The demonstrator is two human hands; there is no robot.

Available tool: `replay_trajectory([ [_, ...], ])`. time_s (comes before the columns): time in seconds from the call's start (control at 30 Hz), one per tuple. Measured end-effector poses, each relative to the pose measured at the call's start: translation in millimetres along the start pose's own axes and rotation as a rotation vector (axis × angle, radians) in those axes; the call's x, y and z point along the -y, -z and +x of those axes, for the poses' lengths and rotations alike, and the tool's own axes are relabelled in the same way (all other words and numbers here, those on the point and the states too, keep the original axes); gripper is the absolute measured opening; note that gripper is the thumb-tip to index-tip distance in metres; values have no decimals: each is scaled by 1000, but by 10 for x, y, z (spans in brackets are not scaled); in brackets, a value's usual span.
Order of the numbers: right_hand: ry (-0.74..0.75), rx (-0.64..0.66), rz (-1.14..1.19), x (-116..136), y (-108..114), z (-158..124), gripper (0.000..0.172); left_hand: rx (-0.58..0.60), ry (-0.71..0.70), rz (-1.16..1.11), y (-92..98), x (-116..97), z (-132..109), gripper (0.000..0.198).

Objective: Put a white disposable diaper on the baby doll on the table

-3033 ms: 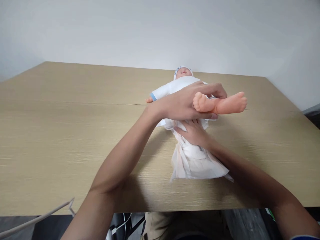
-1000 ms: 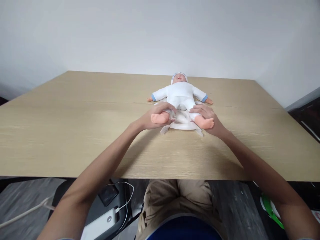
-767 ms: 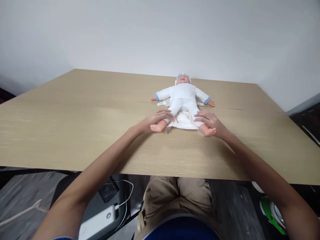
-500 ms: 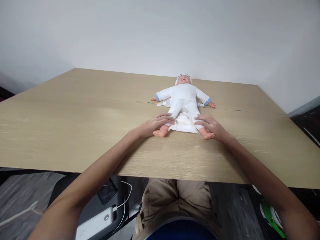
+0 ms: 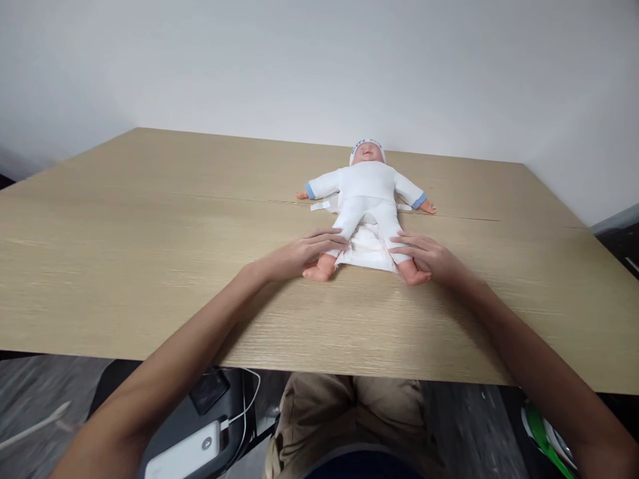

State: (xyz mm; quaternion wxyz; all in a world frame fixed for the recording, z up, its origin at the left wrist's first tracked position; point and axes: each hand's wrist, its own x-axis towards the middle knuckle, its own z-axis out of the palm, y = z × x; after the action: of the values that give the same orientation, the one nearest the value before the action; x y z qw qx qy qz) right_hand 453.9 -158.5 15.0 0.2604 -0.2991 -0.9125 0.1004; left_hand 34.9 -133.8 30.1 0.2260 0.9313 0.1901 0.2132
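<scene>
A baby doll (image 5: pixel 368 181) in a white suit with blue cuffs lies on its back, head toward the wall, arms out and legs apart. Under its hips and between its legs is a spread white diaper (image 5: pixel 369 256), with its tabs (image 5: pixel 320 206) sticking out at both sides of the waist. My left hand (image 5: pixel 317 251) is closed over the doll's lower leg on the left, fingers across the white cloth. On the other side my right hand (image 5: pixel 424 256) holds the other lower leg the same way. Both thumbs are hidden.
The doll lies on a wide wooden table (image 5: pixel 150 266) set against a pale wall. Below the front edge, a white power bank (image 5: pixel 187 452) with a cable rests on a dark seat at left. A green-and-white object (image 5: pixel 542 436) shows at lower right.
The view has shifted slightly, so the table's front edge sits lower. My hands stay on the doll's legs, and the doll's pose looks the same.
</scene>
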Motion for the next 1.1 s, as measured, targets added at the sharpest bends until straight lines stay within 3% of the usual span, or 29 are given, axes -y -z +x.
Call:
replay_trajectory([
  [0.17,-55,5,187,-36,106,-13,46,11,49,-53,22,-26,10,64],
  [0.3,-130,42,149,152,133,29,40,54,105,-94,77,-106,23,61],
  [0.37,-157,31,36,331,57,63,34,52,146,-80,67,-186,44,52],
  [0.47,-210,-18,-168,586,-154,104,56,-1,172,27,-61,-317,106,50],
  [0.57,-253,-71,-306,701,-355,133,36,-111,202,187,-259,-401,189,46],
  [0.67,-259,-94,-390,683,-423,178,27,-161,266,280,-362,-420,265,20],
  [0.73,-256,-96,-402,649,-393,221,24,-154,296,287,-344,-407,309,14],
  [0.9,-278,-147,-270,568,-251,343,15,-221,362,219,-175,-361,427,18],
  [1.1,-367,-345,-36,385,-170,552,26,-345,427,103,-41,-266,635,33],
])
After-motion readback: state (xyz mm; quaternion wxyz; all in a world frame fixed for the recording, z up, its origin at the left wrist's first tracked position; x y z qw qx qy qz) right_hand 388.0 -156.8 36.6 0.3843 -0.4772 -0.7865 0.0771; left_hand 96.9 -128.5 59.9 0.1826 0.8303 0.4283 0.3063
